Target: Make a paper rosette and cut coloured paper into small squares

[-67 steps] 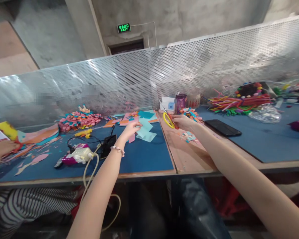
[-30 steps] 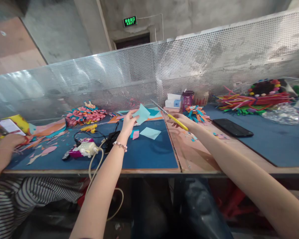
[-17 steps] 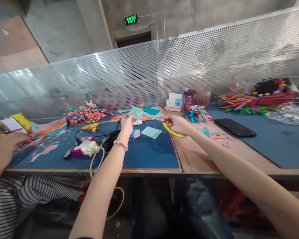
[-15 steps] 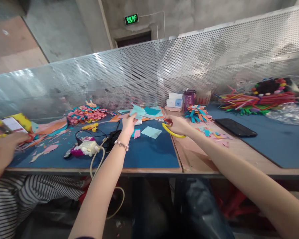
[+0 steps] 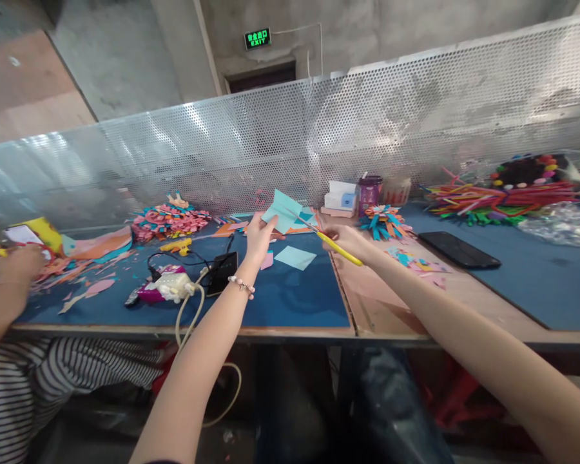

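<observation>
My left hand [image 5: 261, 237] is closed on a light-blue sheet of paper [image 5: 282, 210], which is creased and raised above the table. Yellow-handled scissors [image 5: 339, 249] are in my right hand [image 5: 344, 238], their blades pointing left at the sheet's right edge. Whether the blades are cutting into it is too small to tell. Below, a pale blue paper piece [image 5: 296, 258] lies flat on the blue mat [image 5: 294, 303]. A small pink paper piece [image 5: 267, 260] rests beside my left wrist.
A co-worker's hand [image 5: 22, 264] works at the far left. Nearby are a power strip with a cable [image 5: 171, 285], a yellow glue gun [image 5: 176, 246], and a pink-and-blue fringed paper heap [image 5: 169, 220]. On the right lie a black phone [image 5: 459, 249] and pipe cleaners [image 5: 502, 193].
My left hand has turned the light-blue sheet and shifted slightly right with it. The scissors in my right hand have rotated, so their handle lies straighter. The co-worker's hand has moved slightly.
</observation>
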A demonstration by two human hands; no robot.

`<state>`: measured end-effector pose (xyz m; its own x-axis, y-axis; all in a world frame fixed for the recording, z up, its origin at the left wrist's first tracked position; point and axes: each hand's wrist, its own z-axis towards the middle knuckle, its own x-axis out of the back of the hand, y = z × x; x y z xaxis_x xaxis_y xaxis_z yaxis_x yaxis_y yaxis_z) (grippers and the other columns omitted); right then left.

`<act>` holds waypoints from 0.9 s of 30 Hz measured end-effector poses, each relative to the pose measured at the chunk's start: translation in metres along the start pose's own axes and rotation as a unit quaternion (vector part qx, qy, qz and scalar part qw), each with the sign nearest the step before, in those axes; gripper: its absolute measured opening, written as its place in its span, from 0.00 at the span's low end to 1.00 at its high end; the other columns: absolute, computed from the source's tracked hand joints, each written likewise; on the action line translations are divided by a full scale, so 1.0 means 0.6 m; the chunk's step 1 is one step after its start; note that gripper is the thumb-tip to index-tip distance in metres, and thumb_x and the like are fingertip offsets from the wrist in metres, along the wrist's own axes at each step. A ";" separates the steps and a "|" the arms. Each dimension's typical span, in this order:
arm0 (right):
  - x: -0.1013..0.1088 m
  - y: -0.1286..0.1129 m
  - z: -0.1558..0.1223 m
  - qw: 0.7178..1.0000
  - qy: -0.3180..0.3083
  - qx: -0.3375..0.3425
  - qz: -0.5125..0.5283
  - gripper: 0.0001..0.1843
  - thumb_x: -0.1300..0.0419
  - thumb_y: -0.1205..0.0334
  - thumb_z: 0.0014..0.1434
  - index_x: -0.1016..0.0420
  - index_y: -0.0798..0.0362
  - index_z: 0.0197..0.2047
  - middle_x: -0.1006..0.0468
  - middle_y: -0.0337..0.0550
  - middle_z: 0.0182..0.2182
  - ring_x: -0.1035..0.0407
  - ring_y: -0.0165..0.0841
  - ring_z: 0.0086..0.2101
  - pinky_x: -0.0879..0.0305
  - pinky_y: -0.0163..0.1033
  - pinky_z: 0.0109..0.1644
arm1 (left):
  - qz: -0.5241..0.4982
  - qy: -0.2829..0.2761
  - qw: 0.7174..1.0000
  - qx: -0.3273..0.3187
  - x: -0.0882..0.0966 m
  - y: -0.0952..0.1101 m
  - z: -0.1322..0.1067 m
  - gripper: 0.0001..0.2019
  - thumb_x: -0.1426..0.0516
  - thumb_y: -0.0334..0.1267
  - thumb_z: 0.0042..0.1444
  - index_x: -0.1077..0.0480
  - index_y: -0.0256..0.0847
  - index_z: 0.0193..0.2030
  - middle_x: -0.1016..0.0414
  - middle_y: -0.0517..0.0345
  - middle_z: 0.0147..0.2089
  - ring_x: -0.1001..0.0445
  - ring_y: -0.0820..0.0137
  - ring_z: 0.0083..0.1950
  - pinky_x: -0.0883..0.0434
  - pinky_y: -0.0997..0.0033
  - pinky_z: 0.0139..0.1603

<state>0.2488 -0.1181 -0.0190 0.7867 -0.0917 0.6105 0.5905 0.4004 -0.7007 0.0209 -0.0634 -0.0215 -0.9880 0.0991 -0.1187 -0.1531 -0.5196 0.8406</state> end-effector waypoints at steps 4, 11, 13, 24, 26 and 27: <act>0.007 -0.016 -0.009 0.992 -0.058 -0.050 0.097 0.09 0.41 0.66 0.46 0.27 0.56 0.34 0.24 0.40 0.26 0.37 0.25 0.18 0.46 0.29 0.18 | 0.018 0.013 1.000 -0.015 -0.001 0.002 0.000 0.16 0.41 0.49 0.53 0.36 0.42 0.41 0.26 0.58 0.29 0.26 0.70 0.23 0.29 0.70 0.25; 0.013 -0.017 -0.009 0.988 -0.084 -0.049 0.121 0.09 0.42 0.68 0.45 0.29 0.56 0.34 0.25 0.40 0.26 0.37 0.24 0.18 0.45 0.28 0.17 | 0.002 0.028 0.999 -0.022 -0.002 0.010 -0.003 0.18 0.40 0.49 0.52 0.38 0.42 0.44 0.27 0.59 0.28 0.26 0.70 0.22 0.29 0.68 0.27; 0.011 -0.013 -0.007 0.988 -0.087 -0.051 0.121 0.11 0.42 0.68 0.45 0.29 0.56 0.35 0.24 0.40 0.28 0.37 0.23 0.18 0.46 0.29 0.17 | 0.016 0.029 0.999 -0.016 -0.003 0.011 -0.004 0.19 0.40 0.50 0.52 0.37 0.42 0.44 0.27 0.59 0.28 0.26 0.70 0.23 0.29 0.69 0.28; 0.009 -0.007 -0.007 0.989 -0.088 -0.047 0.105 0.11 0.42 0.67 0.45 0.28 0.56 0.35 0.24 0.39 0.27 0.40 0.22 0.16 0.49 0.30 0.16 | -0.001 0.015 0.999 -0.028 -0.008 0.013 -0.007 0.18 0.40 0.48 0.51 0.37 0.41 0.43 0.26 0.59 0.27 0.28 0.72 0.21 0.30 0.72 0.25; 0.009 -0.004 -0.006 0.990 -0.091 -0.046 0.101 0.11 0.43 0.67 0.45 0.28 0.56 0.35 0.25 0.39 0.25 0.40 0.23 0.15 0.50 0.30 0.15 | 0.000 0.018 0.999 -0.027 -0.008 0.014 -0.007 0.18 0.40 0.49 0.51 0.36 0.41 0.42 0.26 0.59 0.27 0.27 0.71 0.21 0.31 0.73 0.24; 0.009 -0.003 -0.005 0.990 -0.093 -0.045 0.099 0.11 0.42 0.66 0.45 0.28 0.56 0.35 0.26 0.38 0.23 0.40 0.23 0.15 0.50 0.30 0.15 | 0.000 0.020 0.999 -0.026 -0.008 0.015 -0.007 0.18 0.39 0.49 0.51 0.36 0.41 0.42 0.26 0.58 0.28 0.27 0.71 0.21 0.31 0.72 0.24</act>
<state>0.2525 -0.1222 -0.0156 0.8466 0.1533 0.5096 0.4484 0.3103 -0.8382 0.0243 -0.0720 -0.0157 -0.9878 0.0661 -0.1409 -0.1535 -0.5632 0.8119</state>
